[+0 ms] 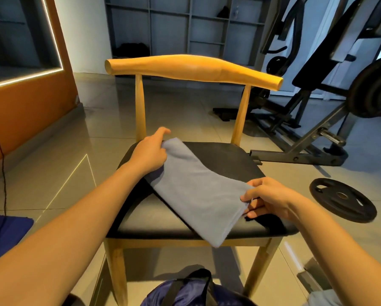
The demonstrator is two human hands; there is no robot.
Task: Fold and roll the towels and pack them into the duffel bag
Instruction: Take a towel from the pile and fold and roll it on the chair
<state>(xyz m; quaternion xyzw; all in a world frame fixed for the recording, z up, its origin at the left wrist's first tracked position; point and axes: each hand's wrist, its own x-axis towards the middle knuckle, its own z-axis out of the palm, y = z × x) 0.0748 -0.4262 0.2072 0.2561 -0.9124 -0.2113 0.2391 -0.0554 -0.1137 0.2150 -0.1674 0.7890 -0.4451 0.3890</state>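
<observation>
A folded grey-blue towel [196, 188] lies diagonally across the black seat of a wooden chair [229, 155], its near corner hanging over the front edge. My left hand [150, 151] grips the towel's far end near the chair's back post. My right hand [266, 198] pinches the towel's right edge at the near end. A dark blue duffel bag [189, 290] with black straps sits on the floor in front of the chair, only partly in view at the bottom edge.
A black weight plate [342, 198] lies on the tiled floor to the right. A weight bench and loaded barbell [350, 89] stand behind it. Blue cloth [3, 235] lies at the left edge, grey cloth [322, 298] at the bottom right. An orange wall [30, 107] runs along the left.
</observation>
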